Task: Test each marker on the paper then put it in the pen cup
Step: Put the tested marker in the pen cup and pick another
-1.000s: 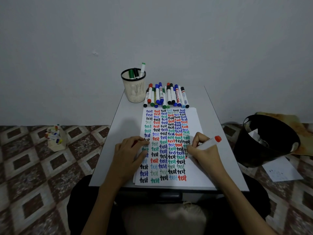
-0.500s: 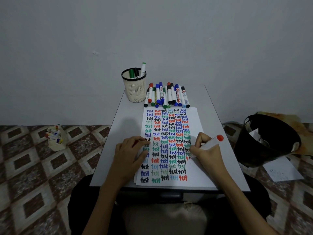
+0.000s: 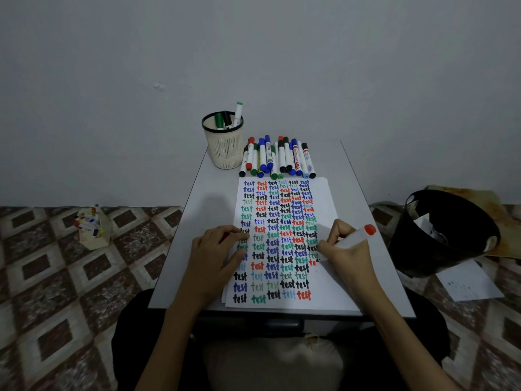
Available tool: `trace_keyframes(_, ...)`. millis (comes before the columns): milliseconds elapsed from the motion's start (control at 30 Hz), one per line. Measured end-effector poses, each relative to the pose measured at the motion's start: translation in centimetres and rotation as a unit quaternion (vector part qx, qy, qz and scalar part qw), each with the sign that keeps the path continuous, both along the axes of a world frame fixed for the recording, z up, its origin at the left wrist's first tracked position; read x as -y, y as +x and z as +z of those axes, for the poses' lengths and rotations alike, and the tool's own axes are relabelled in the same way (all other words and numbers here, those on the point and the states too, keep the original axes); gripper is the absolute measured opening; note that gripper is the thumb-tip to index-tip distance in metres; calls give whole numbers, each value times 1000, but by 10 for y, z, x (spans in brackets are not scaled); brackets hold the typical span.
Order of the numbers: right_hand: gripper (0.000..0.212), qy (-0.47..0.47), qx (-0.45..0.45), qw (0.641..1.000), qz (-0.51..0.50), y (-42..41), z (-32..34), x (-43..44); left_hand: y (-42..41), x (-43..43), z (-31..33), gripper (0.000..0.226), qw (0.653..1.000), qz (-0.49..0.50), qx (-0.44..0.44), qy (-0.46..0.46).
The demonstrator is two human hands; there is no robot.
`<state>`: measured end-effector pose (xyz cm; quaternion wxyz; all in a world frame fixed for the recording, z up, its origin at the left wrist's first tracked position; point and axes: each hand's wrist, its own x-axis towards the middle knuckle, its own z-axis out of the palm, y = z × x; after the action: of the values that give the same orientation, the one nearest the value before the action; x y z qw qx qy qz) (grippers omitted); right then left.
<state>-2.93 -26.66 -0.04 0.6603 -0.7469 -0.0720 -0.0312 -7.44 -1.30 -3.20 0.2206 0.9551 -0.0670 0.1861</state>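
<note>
Testing step: the right hand [image 3: 346,251] pinched the red marker [image 3: 355,238] in curled fingers [image 3: 336,231], tip on the paper [image 3: 324,286], mid-word. The left hand [image 3: 214,256] rested relaxed on the paper's left edge. Next, probably finishing the word, then the pen cup [image 3: 224,148] beyond the paper's far-left corner.

A plain home room: patterned tile floor [image 3: 56,277], bare wall [image 3: 253,52], small desk [image 3: 366,249], black bin [image 3: 439,244].

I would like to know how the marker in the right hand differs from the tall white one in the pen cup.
The held marker has a red end; the cup marker has a green end. The held marker slants over the paper in the right hand; the cup marker stands nearly upright in the pen cup, untouched. Both have white barrels.
</note>
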Motion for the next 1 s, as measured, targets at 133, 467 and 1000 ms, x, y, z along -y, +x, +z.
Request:
trace_keyframes(133,27,10,-10,1000,8,2,-3,0,0,0,1,43,1000,0,0,0)
trace_keyframes(467,30,18,-1,1000,-18,-1,2,-1,0,0,0,43,1000,2,-2,2)
trace_keyframes(1000,32,92,-17,996,-12,2,1,6,-1,1,2,42,1000,-5,4,-13)
